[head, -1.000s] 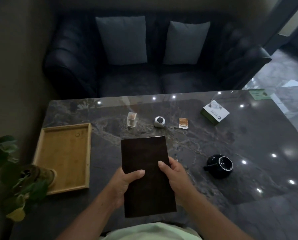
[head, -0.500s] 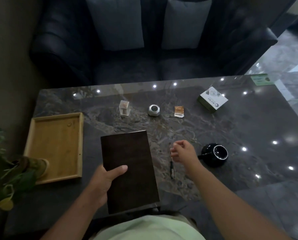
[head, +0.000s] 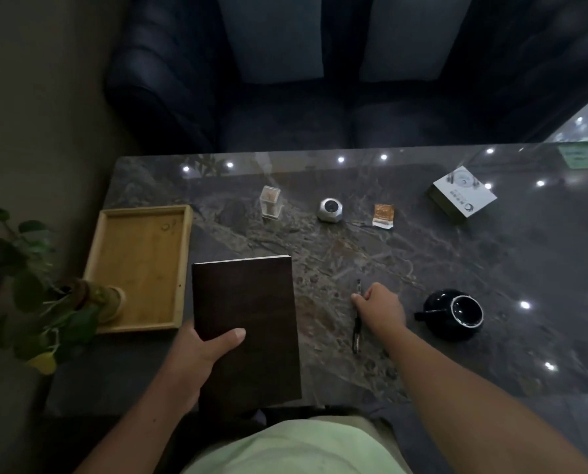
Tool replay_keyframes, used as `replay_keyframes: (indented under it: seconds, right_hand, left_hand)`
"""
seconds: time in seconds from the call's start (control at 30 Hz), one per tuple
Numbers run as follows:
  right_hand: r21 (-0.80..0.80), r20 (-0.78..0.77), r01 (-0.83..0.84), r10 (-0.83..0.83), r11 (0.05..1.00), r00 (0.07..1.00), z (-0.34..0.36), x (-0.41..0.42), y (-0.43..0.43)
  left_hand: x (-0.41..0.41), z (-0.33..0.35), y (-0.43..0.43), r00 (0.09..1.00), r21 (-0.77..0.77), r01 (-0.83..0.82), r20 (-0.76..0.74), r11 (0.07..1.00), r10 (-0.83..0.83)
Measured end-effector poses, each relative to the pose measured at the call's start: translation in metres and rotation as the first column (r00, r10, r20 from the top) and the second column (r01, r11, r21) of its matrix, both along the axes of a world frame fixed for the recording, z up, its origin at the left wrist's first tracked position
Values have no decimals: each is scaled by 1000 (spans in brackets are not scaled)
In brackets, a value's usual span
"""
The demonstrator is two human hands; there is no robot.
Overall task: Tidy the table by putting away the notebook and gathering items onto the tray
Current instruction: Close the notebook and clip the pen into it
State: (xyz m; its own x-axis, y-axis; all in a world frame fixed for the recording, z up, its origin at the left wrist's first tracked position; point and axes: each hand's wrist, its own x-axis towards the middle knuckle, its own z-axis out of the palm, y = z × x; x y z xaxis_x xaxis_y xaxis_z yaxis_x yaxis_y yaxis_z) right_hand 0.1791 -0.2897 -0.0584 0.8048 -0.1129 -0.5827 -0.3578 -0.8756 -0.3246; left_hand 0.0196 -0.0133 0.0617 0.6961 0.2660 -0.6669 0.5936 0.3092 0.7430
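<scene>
A dark brown notebook is held closed over the table's near edge, gripped at its lower left side by my left hand, thumb on the cover. To its left lies an empty wooden tray. My right hand rests on the table with its fingers curled around the upper part of a black pen that lies flat, pointing away from me. A black cup stands just right of that hand.
Across the middle of the marble table stand a clear toothpick holder, a small silver object, an orange sachet and a white box. A potted plant overlaps the tray's near left corner. A dark sofa sits behind.
My right hand let go of the notebook and moved right, down onto the pen. My left hand now holds the notebook alone, shifted left toward the tray.
</scene>
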Motion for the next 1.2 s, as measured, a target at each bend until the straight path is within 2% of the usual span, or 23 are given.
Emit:
replay_keyframes:
  seconds: [0.3,0.5,0.63,0.77,1.03,1.2]
  right_hand:
    - [74,-30,41,-39,996,999,-4,12,-5]
    - [256,-4,147,-151,955,988,6,14,-11]
    - [482,-69,355,-369,801,927,37,24,-9]
    - [686,-97,436,-519,583,849,79,31,-7]
    - [903,-102,345,-652,257,752,154,40,5]
    - [946,-113,281,-644,164,757,186,40,18]
  left_hand:
    - [-6,-1,-1,999,68,-21,-26,997,23]
    - [0,-6,-6,999,129,26,-25,991,-23]
    - [5,-4,-13,993,181,116,-7,977,-116]
    - [10,0,-15,987,196,161,-15,967,-161]
    - [12,8,-17,972,224,233,-39,946,-230]
    - [11,15,-19,955,261,290,-17,921,-296]
